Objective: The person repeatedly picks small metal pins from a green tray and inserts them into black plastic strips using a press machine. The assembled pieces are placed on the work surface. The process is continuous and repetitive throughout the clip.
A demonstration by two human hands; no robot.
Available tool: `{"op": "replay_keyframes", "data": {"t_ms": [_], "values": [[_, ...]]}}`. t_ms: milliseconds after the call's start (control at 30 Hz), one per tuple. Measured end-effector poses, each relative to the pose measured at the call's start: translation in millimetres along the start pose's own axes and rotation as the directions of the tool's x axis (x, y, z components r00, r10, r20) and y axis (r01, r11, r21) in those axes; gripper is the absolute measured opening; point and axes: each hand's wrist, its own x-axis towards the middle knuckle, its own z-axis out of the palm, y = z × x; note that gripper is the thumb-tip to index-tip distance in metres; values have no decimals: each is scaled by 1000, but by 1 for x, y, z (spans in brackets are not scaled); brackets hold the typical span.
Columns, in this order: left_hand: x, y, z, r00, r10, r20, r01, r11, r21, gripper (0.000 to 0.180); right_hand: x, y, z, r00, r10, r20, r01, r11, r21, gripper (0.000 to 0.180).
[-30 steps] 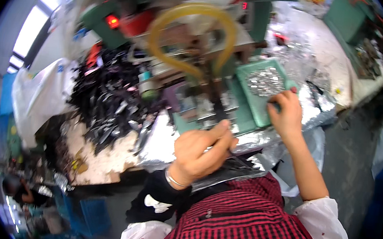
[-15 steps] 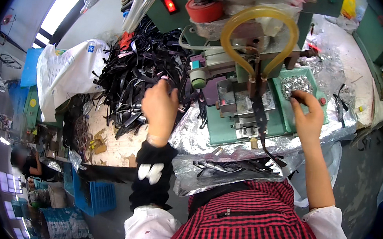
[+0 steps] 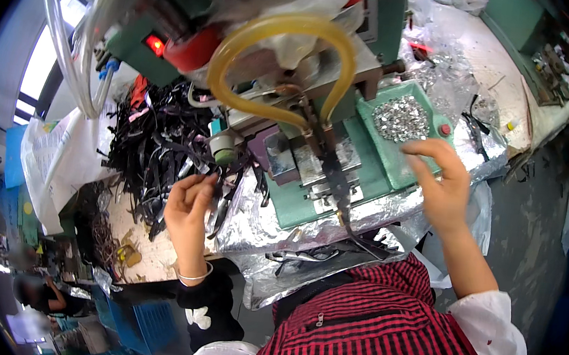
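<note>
Left hand (image 3: 189,206) left of the green press (image 3: 315,146), fingers closed on a black strap (image 3: 217,195) from the pile (image 3: 156,143). Right hand (image 3: 443,184) open, empty, just below the tray of metal bits (image 3: 401,118).

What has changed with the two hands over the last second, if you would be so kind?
The left hand left the middle of the bench in front of the green machine, swung out left to the heap of black straps, and now has its fingers among them. The right hand stayed by the green tray of small silver parts, fingers now lifted just short of the pile. Machine, yellow hose and foil covering are unchanged.
</note>
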Motion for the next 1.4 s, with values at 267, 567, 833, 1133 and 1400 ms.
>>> {"op": "replay_keyframes", "data": {"t_ms": [267, 567, 833, 1133, 1400], "values": [[-3, -47, 11, 982, 101, -159, -95, 995, 43, 17, 25, -30, 83, 985, 168, 36, -161, 831, 533, 47], [-6, 105, 68, 684, 723, -91, -711, 690, 135, 16, 26, -58, 82, 978, 195, 78, -204, 803, 561, 53], [-45, 87, 105, 322, 769, 552, -943, 212, 256, 16, 20, -21, 32, 983, 67, 170, -106, 966, 235, 36], [-31, 49, 121, 132, 877, 461, -979, 43, 199, 18, 18, 58, 0, 976, -45, -215, -4, 975, -220, 24], [-37, 49, 119, 228, 853, 470, -968, 144, 207, 25, 3, 61, -8, 977, 196, 82, -138, 878, -458, 13]]}}
